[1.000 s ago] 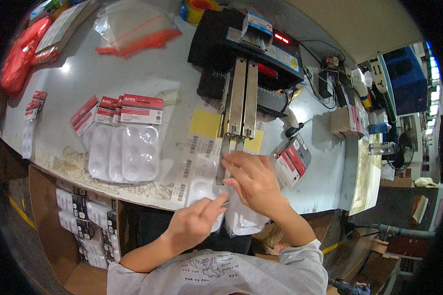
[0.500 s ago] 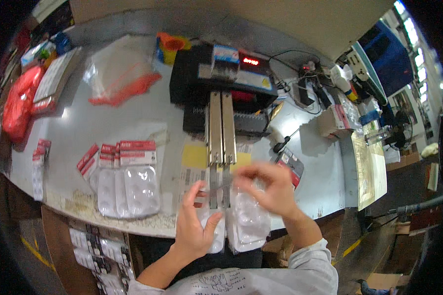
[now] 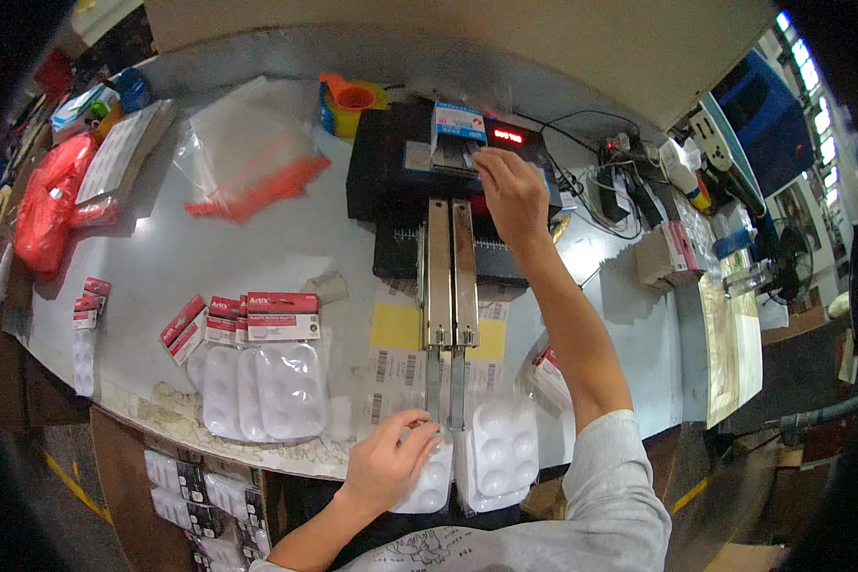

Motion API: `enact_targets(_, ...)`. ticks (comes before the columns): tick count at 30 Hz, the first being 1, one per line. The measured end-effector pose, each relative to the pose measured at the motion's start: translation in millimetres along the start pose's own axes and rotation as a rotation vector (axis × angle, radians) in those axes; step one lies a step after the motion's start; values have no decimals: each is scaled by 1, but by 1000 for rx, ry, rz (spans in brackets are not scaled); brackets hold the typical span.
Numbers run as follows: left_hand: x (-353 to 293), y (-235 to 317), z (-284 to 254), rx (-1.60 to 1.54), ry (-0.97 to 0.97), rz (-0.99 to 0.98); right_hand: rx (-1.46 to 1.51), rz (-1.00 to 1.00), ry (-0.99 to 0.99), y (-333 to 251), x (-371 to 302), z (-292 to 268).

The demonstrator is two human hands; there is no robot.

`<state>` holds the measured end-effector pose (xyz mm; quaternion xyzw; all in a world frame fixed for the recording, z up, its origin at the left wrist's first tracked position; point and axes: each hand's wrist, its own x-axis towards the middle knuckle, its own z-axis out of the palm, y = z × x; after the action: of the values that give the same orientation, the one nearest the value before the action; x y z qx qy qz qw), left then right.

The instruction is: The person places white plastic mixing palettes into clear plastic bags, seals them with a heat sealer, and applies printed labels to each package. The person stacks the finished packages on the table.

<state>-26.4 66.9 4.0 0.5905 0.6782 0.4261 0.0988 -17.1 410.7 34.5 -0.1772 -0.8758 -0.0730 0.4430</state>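
Note:
My right hand (image 3: 513, 194) reaches across to a small blue and white box (image 3: 459, 124) on top of a black machine (image 3: 379, 162). Its fingertips are pinched together at the grey strips by the box's open end; what they hold is too small to make out. Two long metal rails (image 3: 438, 276) jut from the machine toward me, with narrower strips extending from their near ends. Beside the left strip my left hand (image 3: 383, 464) is closed, fingers curled over a white plastic paint palette (image 3: 434, 488). Whatever sits in its fingers is hidden. More stacked white palettes (image 3: 501, 453) lie to its right.
Bagged palettes with red header cards (image 3: 281, 381) lie at the left front. Clear bags with red edges (image 3: 253, 157) are farther back, near an orange cup (image 3: 353, 95). Red-carded packs (image 3: 550, 374) sit under my right forearm. Cables and a small carton (image 3: 660, 255) occupy the right.
My right hand has moved forward from the rails' near ends to the small box. My left hand has dropped closer to the palette, its fingers curling in. The whole view has shifted slightly.

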Motion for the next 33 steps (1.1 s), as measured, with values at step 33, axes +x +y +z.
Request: enact_targets(33,67,-42,23,165,343,2,114,206,-395,-140,-110,-135)
